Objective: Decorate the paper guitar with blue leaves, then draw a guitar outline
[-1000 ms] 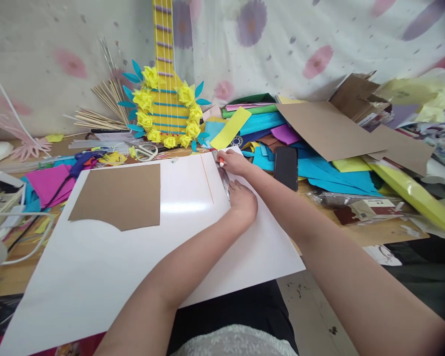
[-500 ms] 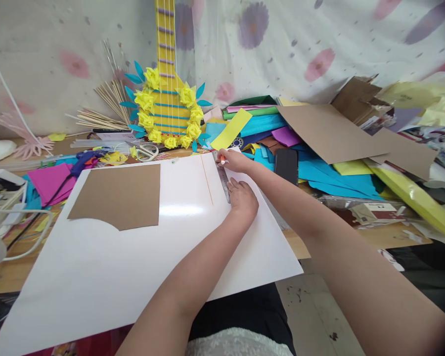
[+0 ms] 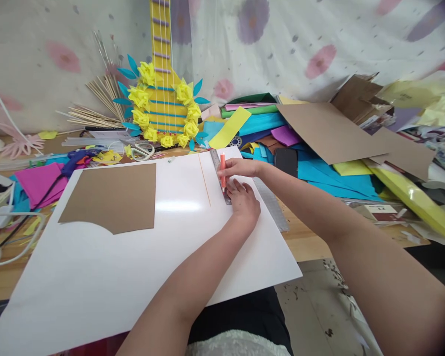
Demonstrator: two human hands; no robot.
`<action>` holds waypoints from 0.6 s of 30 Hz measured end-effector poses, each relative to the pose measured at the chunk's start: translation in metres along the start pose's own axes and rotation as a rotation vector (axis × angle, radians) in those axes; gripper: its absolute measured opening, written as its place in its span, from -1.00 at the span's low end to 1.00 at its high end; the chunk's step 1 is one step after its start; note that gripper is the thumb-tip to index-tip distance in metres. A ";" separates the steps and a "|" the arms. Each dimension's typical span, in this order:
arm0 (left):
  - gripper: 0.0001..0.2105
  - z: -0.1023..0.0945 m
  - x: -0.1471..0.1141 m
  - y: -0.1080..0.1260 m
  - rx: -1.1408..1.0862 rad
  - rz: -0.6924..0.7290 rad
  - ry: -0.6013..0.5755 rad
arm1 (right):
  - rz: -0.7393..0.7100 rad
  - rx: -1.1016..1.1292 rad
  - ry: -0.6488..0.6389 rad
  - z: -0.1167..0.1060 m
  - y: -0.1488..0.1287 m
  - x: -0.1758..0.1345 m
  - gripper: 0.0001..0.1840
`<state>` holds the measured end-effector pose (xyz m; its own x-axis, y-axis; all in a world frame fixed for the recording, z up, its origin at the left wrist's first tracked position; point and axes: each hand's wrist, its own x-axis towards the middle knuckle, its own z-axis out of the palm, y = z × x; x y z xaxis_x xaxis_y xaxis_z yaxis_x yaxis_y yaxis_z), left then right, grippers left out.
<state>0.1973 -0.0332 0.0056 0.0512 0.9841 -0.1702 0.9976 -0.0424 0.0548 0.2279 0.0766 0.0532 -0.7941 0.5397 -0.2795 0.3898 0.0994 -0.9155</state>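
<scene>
A large white sheet (image 3: 96, 282) lies on the table, with a thin orange line (image 3: 203, 178) drawn near its far edge. To the right of that line rests a metal ruler (image 3: 215, 159). My left hand (image 3: 244, 200) lies on the ruler's near end with its fingers spread, pressing it against the sheet. Above the ruler, my right hand (image 3: 237, 168) is closed around an orange marker (image 3: 223, 173); whether its tip touches the sheet I cannot tell. A brown cardboard piece (image 3: 114, 198) with a curved cutout sits on the sheet's left part.
Behind the sheet stands a yellow guitar-shaped model (image 3: 166, 106) with paper roses. Scissors (image 3: 143, 151), a glue gun (image 3: 74, 160) and wooden sticks (image 3: 92, 116) lie left. A phone (image 3: 286, 160), coloured sheets (image 3: 330, 180) and cardboard (image 3: 330, 131) are piled right.
My right hand has shifted slightly nearer along the ruler, and the marker now stands more upright, its barrel showing. My left hand stays on the ruler. The view has turned slightly.
</scene>
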 end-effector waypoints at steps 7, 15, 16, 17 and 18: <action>-0.44 0.005 0.000 0.000 0.070 0.027 -0.004 | 0.073 0.047 -0.101 0.008 0.009 -0.003 -0.61; -0.45 0.001 -0.001 0.001 0.102 0.042 -0.015 | 0.116 0.031 -0.154 0.012 0.008 -0.004 -0.62; -0.45 0.001 -0.001 0.001 0.099 0.045 -0.012 | 0.116 0.027 -0.153 0.012 0.008 -0.004 -0.63; -0.45 0.001 -0.001 0.001 0.098 0.047 -0.010 | 0.118 0.020 -0.145 0.013 0.008 -0.004 -0.63; -0.45 0.001 -0.001 0.001 0.097 0.049 -0.009 | 0.123 0.012 -0.136 0.013 0.008 -0.003 -0.64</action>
<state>0.1979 -0.0345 0.0047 0.0997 0.9789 -0.1782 0.9937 -0.1071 -0.0319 0.2278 0.0649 0.0433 -0.7967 0.4289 -0.4257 0.4831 0.0289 -0.8751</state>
